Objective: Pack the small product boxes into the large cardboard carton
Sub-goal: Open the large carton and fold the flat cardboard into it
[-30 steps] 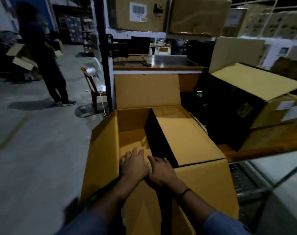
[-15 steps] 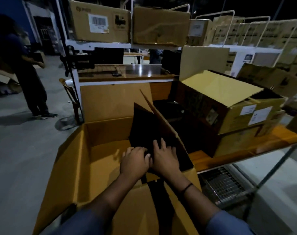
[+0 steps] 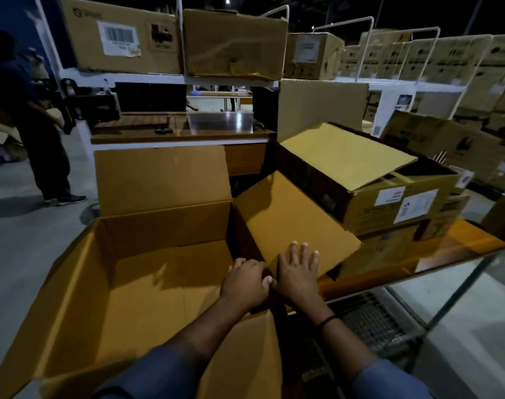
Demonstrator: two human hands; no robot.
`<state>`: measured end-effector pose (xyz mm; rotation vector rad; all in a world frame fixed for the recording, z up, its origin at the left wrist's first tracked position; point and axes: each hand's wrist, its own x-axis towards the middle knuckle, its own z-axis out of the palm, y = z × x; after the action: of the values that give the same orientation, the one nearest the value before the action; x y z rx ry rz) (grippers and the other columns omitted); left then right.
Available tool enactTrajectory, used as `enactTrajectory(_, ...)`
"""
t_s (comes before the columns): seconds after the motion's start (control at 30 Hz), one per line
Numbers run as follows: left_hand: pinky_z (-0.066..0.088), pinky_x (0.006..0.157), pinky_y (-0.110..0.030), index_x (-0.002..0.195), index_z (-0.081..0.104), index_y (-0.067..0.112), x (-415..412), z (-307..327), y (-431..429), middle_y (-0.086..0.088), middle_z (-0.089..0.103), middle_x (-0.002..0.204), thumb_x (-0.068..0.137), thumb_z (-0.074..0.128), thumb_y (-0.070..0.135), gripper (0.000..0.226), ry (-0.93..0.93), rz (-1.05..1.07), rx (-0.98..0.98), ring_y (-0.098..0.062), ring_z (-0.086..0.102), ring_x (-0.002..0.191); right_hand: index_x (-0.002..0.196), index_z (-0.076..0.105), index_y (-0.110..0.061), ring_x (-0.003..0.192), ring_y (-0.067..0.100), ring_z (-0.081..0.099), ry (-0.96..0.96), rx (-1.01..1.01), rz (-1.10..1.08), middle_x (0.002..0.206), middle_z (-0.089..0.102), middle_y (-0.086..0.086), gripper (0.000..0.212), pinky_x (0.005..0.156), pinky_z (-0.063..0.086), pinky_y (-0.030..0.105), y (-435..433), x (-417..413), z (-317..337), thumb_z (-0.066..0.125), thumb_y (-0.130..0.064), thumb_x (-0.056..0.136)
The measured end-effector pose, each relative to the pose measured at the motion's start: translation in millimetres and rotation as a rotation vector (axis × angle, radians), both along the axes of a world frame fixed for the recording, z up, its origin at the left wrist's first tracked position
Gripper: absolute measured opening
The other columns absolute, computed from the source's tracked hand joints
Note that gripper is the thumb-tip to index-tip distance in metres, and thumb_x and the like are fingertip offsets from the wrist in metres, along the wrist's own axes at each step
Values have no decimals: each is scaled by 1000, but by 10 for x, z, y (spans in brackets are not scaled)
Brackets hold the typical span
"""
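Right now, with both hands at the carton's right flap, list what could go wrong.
The right flap is pushed out toward the stacked boxes on the cart, so it may spring back over the opening once the right hand lifts. The left hand curls over the fold beside it and could get pinched.

Open carton [image 3: 165, 226] front centre, its right flap [image 3: 291, 214] leaning out toward stacked cartons [image 3: 389, 197] on the cart shelf [image 3: 447, 254] at right. Workbench [image 3: 173, 133] behind it – more cartons [image 3: 124, 38] on the rack above. Person [image 3: 38, 125] far left.
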<state>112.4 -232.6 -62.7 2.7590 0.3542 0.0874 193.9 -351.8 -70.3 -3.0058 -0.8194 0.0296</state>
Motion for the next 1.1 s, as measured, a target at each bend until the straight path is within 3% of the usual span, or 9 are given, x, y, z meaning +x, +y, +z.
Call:
enactTrajectory(0.13, 43, 105, -47, 129, 62, 20, 119, -157, -68, -4, 63, 132, 106, 47, 36, 31, 17, -1, -1, -29, 48, 129, 148, 36, -12, 153, 54, -9, -49, -12, 27, 169, 1, 29, 65, 119, -5, 72, 6, 6, -65, 52, -51, 100)
enactTrajectory(0.23, 53, 90, -44, 122, 64, 20, 152, -274, -95, -6, 68, 118, 108, 42, 33, 30, 40, 6, -114, -27, 62, 107, 155, 29, -11, 153, 56, -5, -50, -64, 18, 167, 1, 32, 76, 119, -2, 72, 41, 7, -53, 57, -53, 98)
enactTrajectory(0.37, 44, 72, -33, 90, 60, 29, -67, -496, -121, -7, 67, 97, 113, 28, 42, 40, 110, -8, -366, -21, 60, 82, 159, 21, -8, 152, 58, -5, -63, -69, 15, 166, 0, 35, 95, 119, -2, 72, 52, 9, -114, 67, -57, 90)
enactTrajectory(0.57, 51, 90, -41, 106, 68, 6, -127, -572, -81, -11, 71, 109, 112, 30, 44, 54, 129, 49, -473, -27, 65, 98, 161, 16, -9, 152, 59, -5, -82, -74, 11, 165, -2, 37, 108, 119, 0, 73, 59, 1, -191, 70, -63, 85)
enactTrajectory(0.83, 45, 78, -35, 115, 67, 13, -291, -594, -85, -11, 70, 114, 112, 25, 44, 53, 163, 21, -255, -29, 64, 100, 161, 12, -10, 152, 58, -7, -57, -72, -3, 165, -4, 36, 122, 120, -1, 71, 90, -38, -207, 76, -68, 75)
enactTrajectory(1.0, 43, 76, -39, 90, 60, 14, -434, -532, -113, -16, 68, 100, 112, 25, 43, 51, 182, -4, -205, -35, 64, 95, 162, 12, -13, 153, 56, -5, 8, -62, -41, 166, -4, 35, 113, 121, 3, 69, 124, -91, -208, 75, -61, 81)
enactTrajectory(1.1, 38, 70, -37, 79, 52, 20, -538, -511, -124, -9, 62, 89, 111, 25, 47, 50, 184, -48, -165, -32, 63, 88, 162, 11, -15, 153, 55, -4, 59, -47, -65, 167, -2, 33, 104, 121, 4, 68, 150, -116, -240, 71, -55, 87)
